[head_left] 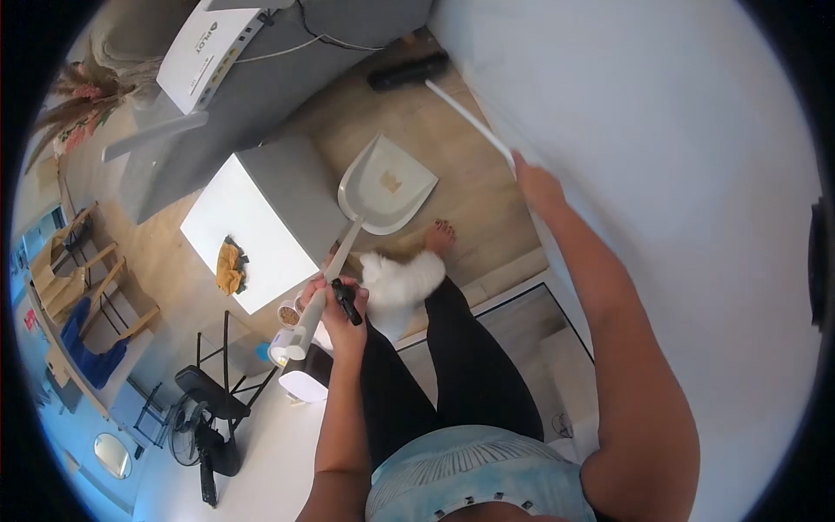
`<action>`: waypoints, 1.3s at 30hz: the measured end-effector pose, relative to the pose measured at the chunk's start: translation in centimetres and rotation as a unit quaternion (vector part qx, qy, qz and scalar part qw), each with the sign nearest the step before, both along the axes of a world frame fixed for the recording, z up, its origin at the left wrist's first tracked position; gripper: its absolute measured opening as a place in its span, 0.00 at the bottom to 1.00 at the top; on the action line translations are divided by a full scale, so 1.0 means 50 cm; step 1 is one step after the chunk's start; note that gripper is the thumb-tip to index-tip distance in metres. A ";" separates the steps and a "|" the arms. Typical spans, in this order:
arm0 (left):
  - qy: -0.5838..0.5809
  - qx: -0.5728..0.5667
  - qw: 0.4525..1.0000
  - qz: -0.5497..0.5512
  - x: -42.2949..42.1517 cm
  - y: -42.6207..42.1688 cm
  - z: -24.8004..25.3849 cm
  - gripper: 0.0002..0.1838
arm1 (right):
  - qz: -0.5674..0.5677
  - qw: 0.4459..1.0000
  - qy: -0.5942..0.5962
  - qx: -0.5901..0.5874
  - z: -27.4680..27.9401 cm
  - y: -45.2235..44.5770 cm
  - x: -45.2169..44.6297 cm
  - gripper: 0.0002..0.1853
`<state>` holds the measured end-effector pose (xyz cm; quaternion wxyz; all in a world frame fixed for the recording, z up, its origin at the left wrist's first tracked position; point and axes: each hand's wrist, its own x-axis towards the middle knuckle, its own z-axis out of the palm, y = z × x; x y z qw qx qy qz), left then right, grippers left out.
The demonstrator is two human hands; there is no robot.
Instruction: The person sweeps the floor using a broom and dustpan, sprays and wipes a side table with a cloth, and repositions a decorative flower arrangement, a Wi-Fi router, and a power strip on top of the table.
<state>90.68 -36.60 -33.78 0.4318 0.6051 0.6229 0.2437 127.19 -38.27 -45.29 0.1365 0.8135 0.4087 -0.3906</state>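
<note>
My right hand [541, 189] is closed around the white stick [470, 117] of a broom. The dark broom head [409, 71] rests on the floor by the wall, beside the grey furniture. In my left hand [339, 315] is the long pale handle of a dustpan [413, 204], the fingers wrapped round it. The pan lies on the floor with a small light-brown patch in it. A black object [346, 301], perhaps a watch, shows at my left hand. A fluffy white animal [402, 278] is between the handle and my bare foot [441, 237].
A white-topped box-shaped table [248, 230] carries a yellow-brown item [230, 265]. A white router [209, 52] with cables sits at upper left. The white wall [661, 174] runs close along my right. A fan [184, 431] and a black-legged chair [213, 387] stand lower left.
</note>
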 end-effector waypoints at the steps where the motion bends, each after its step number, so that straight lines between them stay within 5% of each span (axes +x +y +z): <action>1: 0.064 -0.001 0.998 -0.010 0.024 0.016 0.034 0.09 | -0.022 0.999 0.023 -0.023 0.031 -0.041 -0.014 0.21; 3: 0.081 -0.008 0.996 -0.028 -0.018 0.009 -0.010 0.08 | -0.043 0.997 0.042 -0.042 0.085 -0.111 -0.040 0.23; 6: 0.131 0.018 0.989 -0.063 -0.024 0.020 -0.006 0.10 | -0.394 0.875 0.280 0.011 0.134 -0.215 -0.068 0.23; 7: 0.166 0.055 0.981 -0.082 -0.022 0.025 0.001 0.13 | -0.393 0.876 0.278 0.009 0.167 -0.221 -0.084 0.23; 9: 0.160 0.033 0.983 -0.083 -0.032 0.019 -0.007 0.13 | -0.630 0.686 0.363 0.009 0.239 -0.204 -0.108 0.23; 14: 0.120 -0.009 0.991 -0.059 -0.025 0.004 -0.011 0.13 | -0.515 0.779 0.335 0.127 0.148 -0.134 -0.077 0.22; 17: 0.132 -0.042 0.989 -0.057 -0.024 0.011 0.006 0.13 | -0.483 0.786 0.343 0.177 0.027 -0.010 -0.036 0.20; 19: 0.224 0.091 0.961 -0.131 -0.019 0.010 0.004 0.10 | -0.436 0.805 0.348 0.200 -0.052 0.093 -0.020 0.19; 22: 0.144 0.064 0.984 -0.085 -0.013 0.008 -0.008 0.10 | -0.391 0.848 0.293 0.204 -0.113 0.200 0.003 0.20; 28: 0.101 0.005 0.993 -0.052 -0.005 0.012 -0.001 0.10 | -0.253 0.946 0.154 0.130 -0.158 -0.031 0.014 0.24; 29: 0.094 0.008 0.994 -0.049 -0.002 0.014 0.000 0.10 | -0.340 0.923 0.168 0.067 -0.103 -0.084 -0.012 0.26; 33: 0.106 0.026 0.993 -0.051 -0.029 -0.008 -0.017 0.12 | -0.335 0.925 0.175 -0.022 0.077 -0.190 -0.051 0.24; 35: 0.105 0.011 0.993 -0.044 -0.044 -0.028 -0.013 0.15 | -0.206 0.969 0.121 0.058 0.119 -0.202 -0.054 0.22; 39: 0.069 0.031 0.997 0.014 -0.028 -0.097 -0.001 0.14 | -0.140 0.979 0.116 0.087 0.067 -0.122 -0.103 0.22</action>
